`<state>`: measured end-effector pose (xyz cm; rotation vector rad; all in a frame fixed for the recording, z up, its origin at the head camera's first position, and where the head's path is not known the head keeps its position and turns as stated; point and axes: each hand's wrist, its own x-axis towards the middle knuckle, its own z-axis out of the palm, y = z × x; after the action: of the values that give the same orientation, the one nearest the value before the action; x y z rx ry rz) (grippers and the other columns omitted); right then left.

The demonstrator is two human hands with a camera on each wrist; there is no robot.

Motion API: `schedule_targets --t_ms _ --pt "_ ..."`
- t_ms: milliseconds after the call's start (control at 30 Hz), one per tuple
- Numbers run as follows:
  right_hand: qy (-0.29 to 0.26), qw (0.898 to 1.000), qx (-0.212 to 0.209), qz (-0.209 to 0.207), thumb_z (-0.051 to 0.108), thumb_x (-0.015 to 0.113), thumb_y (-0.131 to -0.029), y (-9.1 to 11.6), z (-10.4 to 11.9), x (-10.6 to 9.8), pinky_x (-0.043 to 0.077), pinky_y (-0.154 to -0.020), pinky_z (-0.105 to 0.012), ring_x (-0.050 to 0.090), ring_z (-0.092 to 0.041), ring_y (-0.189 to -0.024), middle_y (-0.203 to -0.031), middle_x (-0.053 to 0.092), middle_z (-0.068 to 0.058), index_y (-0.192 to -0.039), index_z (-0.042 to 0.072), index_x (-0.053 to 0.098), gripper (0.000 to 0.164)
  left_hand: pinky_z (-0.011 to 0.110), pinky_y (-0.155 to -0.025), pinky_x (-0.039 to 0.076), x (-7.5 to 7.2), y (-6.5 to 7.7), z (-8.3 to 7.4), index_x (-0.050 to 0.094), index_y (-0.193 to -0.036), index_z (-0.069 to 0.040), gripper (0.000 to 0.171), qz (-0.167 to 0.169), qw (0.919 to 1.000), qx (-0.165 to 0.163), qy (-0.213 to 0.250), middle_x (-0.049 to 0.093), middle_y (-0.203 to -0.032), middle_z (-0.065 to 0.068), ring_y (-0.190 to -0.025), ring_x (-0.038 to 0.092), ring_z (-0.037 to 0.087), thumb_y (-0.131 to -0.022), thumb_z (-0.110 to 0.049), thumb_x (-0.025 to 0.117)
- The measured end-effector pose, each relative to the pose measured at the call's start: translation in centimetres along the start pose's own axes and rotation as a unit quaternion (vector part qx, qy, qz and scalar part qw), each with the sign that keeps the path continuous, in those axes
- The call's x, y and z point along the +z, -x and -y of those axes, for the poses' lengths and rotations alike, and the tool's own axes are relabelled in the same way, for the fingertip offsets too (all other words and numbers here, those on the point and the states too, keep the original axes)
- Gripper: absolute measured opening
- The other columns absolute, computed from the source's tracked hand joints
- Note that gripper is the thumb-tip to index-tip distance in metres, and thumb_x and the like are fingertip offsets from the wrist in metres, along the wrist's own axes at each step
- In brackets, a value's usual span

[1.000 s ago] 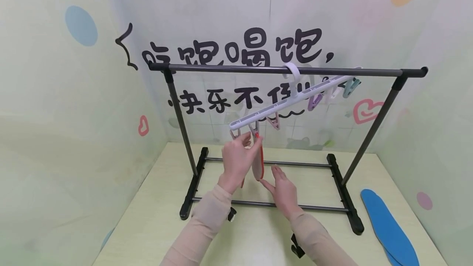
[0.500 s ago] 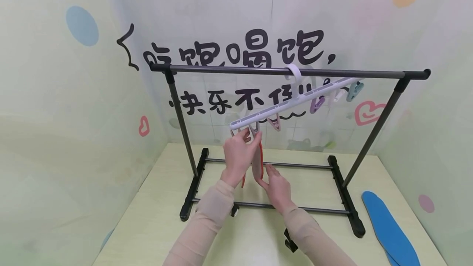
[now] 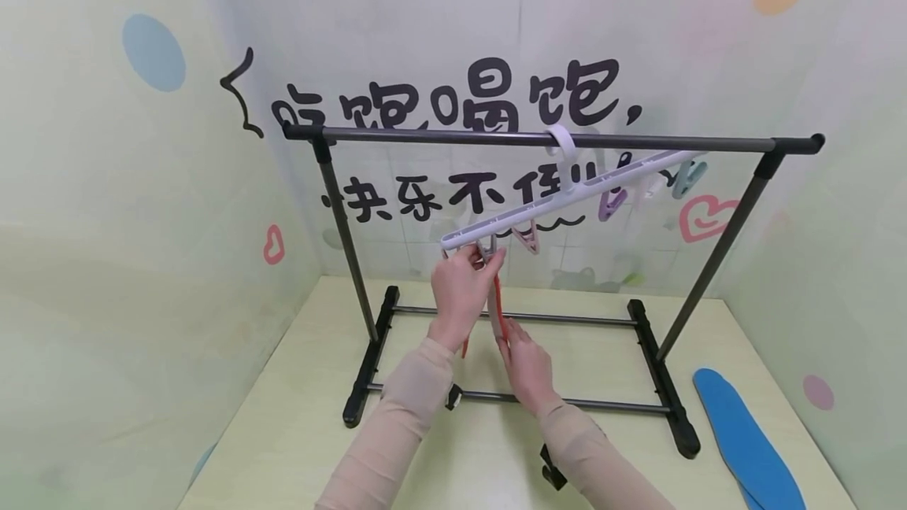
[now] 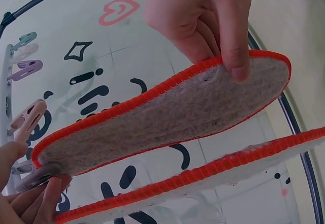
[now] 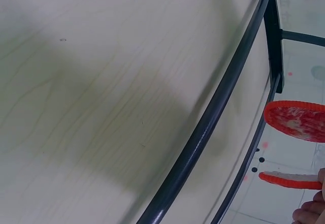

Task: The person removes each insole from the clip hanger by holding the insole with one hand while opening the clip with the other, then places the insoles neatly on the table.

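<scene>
A grey fuzzy insole with red-orange edging hangs by its narrow end from a grey clothes peg. My left hand pinches this peg below the lilac hanger bar; its fingers partly hide the peg. My right hand grips the insole near its wide lower end, thumb on the fuzzy face and fingers behind, as the left wrist view shows. A second red-edged insole hangs beside it, apart from the first, and is mostly hidden behind my left hand in the head view.
The tilted hanger hooks over the rack's dark top rail. Pink, purple and teal pegs hang along it. Blue insoles lie at the table's right, outside the rack's black foot.
My right hand has moved left and now grips the insole's lower part, turning it more edge-on. My left hand has stayed at the peg. The hanger has shifted slightly.
</scene>
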<state>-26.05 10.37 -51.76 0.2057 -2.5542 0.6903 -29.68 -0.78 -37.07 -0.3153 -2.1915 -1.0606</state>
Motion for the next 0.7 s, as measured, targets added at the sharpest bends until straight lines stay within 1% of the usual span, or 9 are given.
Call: schedule_targets --t_ms 167,333,500,700 --pt "-0.017 1.000 -0.011 -0.017 0.014 0.066 -0.095 0.4 0.2 0.1 0.059 -0.066 -0.048 0.072 -0.037 -0.095 -0.125 0.067 -0.019 -0.123 0.001 0.066 0.031 0.031 -0.059 0.056 0.1 -0.2 -0.1 0.072 -0.077 -0.009 0.028 0.009 0.9998 -0.007 -0.017 0.076 -0.075 0.005 -0.072 0.075 0.016 -0.087 -0.035 0.075" --pt "-0.020 0.999 -0.023 -0.036 0.012 0.065 -0.094 0.9 0.3 0.1 0.058 -0.066 -0.049 0.072 -0.036 -0.095 -0.124 0.068 -0.018 -0.122 0.000 0.066 0.030 0.031 -0.057 0.055 0.0 -0.2 -0.2 0.071 -0.075 -0.008 0.027 0.009 0.9996 -0.011 -0.023 0.076 -0.075 0.006 -0.070 0.075 0.016 -0.088 -0.032 0.075" --pt "-0.014 0.999 -0.019 -0.030 0.012 0.065 -0.095 1.3 0.3 0.2 0.059 -0.068 -0.047 0.071 -0.035 -0.098 -0.124 0.068 -0.018 -0.123 0.000 0.065 0.031 0.030 -0.056 0.055 0.0 -0.1 -0.3 0.070 -0.075 -0.007 0.027 0.007 0.9998 -0.007 -0.019 0.076 -0.075 0.007 -0.069 0.075 0.017 -0.088 -0.031 0.074" --pt "-0.020 0.999 -0.016 -0.031 0.013 0.064 -0.095 1.6 0.2 0.2 0.059 -0.069 -0.048 0.071 -0.036 -0.099 -0.125 0.067 -0.018 -0.126 0.000 0.064 0.034 0.032 -0.057 0.055 0.1 0.2 -0.2 0.069 -0.074 -0.009 0.031 0.000 0.9995 0.006 -0.031 0.076 -0.075 0.006 -0.071 0.075 0.017 -0.089 -0.036 0.073"
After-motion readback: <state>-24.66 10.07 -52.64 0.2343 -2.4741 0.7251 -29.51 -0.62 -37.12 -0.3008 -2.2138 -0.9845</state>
